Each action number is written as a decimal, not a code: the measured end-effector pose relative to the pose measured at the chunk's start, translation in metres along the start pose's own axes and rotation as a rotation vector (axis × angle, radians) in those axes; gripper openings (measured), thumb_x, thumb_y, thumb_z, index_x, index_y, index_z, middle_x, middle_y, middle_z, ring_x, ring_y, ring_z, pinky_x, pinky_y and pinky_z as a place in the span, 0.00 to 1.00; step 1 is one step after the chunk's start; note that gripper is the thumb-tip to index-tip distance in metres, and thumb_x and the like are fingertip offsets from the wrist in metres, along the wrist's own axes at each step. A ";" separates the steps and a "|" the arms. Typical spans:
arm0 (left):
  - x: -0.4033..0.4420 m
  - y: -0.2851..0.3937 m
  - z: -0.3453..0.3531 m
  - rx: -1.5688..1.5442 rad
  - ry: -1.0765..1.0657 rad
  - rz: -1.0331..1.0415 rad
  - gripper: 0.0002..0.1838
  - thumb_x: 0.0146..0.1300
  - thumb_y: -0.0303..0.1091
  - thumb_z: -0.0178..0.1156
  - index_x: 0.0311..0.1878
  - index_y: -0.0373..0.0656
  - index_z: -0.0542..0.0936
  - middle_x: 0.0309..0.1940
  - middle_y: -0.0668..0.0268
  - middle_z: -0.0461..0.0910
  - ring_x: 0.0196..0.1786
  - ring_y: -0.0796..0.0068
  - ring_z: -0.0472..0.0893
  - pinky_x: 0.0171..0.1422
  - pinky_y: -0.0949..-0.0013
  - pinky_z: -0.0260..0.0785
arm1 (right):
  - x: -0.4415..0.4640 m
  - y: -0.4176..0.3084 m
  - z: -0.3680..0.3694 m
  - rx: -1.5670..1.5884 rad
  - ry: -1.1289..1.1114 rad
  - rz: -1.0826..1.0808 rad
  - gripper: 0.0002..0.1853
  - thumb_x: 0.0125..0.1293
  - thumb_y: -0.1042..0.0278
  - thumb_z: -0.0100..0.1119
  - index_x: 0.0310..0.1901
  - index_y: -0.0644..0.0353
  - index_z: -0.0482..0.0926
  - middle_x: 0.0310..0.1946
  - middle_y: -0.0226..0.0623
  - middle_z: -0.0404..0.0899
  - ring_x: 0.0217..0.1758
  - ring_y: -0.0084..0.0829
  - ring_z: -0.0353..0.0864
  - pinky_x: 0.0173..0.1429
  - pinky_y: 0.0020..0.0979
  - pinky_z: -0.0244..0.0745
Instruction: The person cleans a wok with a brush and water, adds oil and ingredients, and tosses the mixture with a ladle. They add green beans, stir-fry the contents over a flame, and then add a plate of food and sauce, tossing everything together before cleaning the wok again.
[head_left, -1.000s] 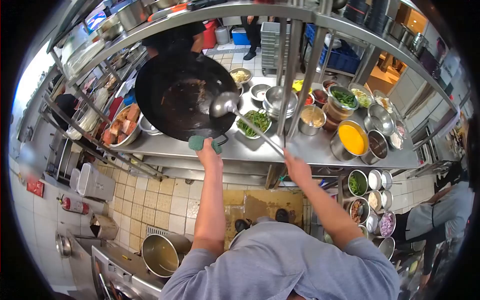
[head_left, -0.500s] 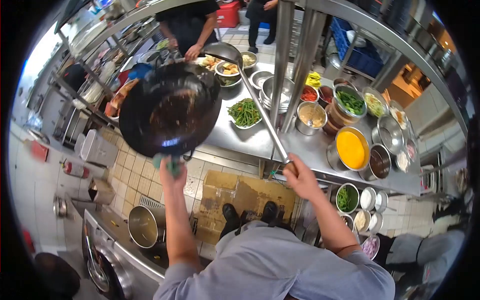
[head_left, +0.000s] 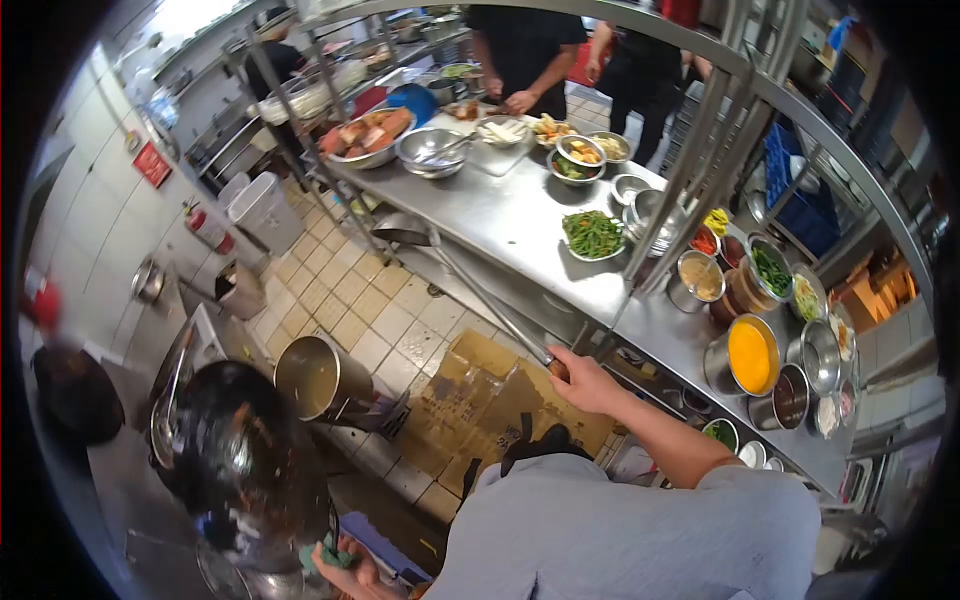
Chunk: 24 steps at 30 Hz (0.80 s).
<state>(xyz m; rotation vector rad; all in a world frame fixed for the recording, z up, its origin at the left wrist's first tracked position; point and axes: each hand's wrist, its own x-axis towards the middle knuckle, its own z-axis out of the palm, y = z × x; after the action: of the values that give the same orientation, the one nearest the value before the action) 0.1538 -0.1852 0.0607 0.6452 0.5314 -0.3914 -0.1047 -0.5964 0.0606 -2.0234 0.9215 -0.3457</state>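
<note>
Left hand (head_left: 355, 574) curled around one crumpled green pad (head_left: 341, 553) at the edge of one round black wok (head_left: 245, 460), low on the person's left. Glossy, brown-smeared metal blurs there, and the pad hides part of the grip. Right hand (head_left: 592, 382) wraps the brownish handle end of one long steel ladle (head_left: 405, 232). Just beyond the wok stands one cylindrical steel pot (head_left: 352, 374). Across the smooth steel counter (head_left: 480, 210), two dark-clothed people (head_left: 530, 55) are cut off at the top.
</note>
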 end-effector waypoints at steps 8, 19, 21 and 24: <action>-0.108 0.068 -0.177 -0.124 0.249 0.312 0.11 0.58 0.41 0.56 0.27 0.47 0.69 0.17 0.70 0.68 0.18 0.78 0.67 0.16 0.77 0.56 | 0.033 -0.087 0.115 0.048 -0.375 -0.322 0.25 0.61 0.67 0.53 0.60 0.63 0.65 0.32 0.49 0.78 0.34 0.46 0.77 0.40 0.38 0.71; -0.179 0.004 -0.218 -0.857 0.498 0.507 0.11 0.52 0.38 0.61 0.30 0.48 0.68 0.19 0.67 0.68 0.22 0.74 0.71 0.23 0.72 0.62 | 0.021 -0.270 0.320 0.029 -1.156 -0.777 0.28 0.60 0.83 0.47 0.64 0.63 0.60 0.23 0.23 0.65 0.20 0.13 0.61 0.22 0.20 0.58; -0.175 -0.001 -0.224 -0.873 0.492 0.534 0.11 0.51 0.39 0.61 0.30 0.47 0.69 0.20 0.66 0.69 0.22 0.74 0.71 0.24 0.73 0.64 | -0.009 -0.315 0.355 0.022 -1.210 -0.870 0.26 0.61 0.81 0.50 0.63 0.64 0.63 0.24 0.23 0.66 0.20 0.14 0.61 0.23 0.20 0.60; -0.157 0.004 -0.233 -0.903 0.540 0.643 0.11 0.52 0.39 0.61 0.31 0.45 0.71 0.20 0.66 0.70 0.20 0.74 0.71 0.22 0.75 0.65 | -0.042 -0.366 0.404 -0.042 -1.340 -0.995 0.26 0.62 0.78 0.50 0.64 0.59 0.64 0.28 0.33 0.72 0.24 0.22 0.70 0.30 0.25 0.68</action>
<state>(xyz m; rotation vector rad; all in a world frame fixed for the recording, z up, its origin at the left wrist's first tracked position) -0.0490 -0.0017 -0.0047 0.0000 0.8869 0.6380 0.2611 -0.1950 0.1197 -1.9899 -0.9073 0.5137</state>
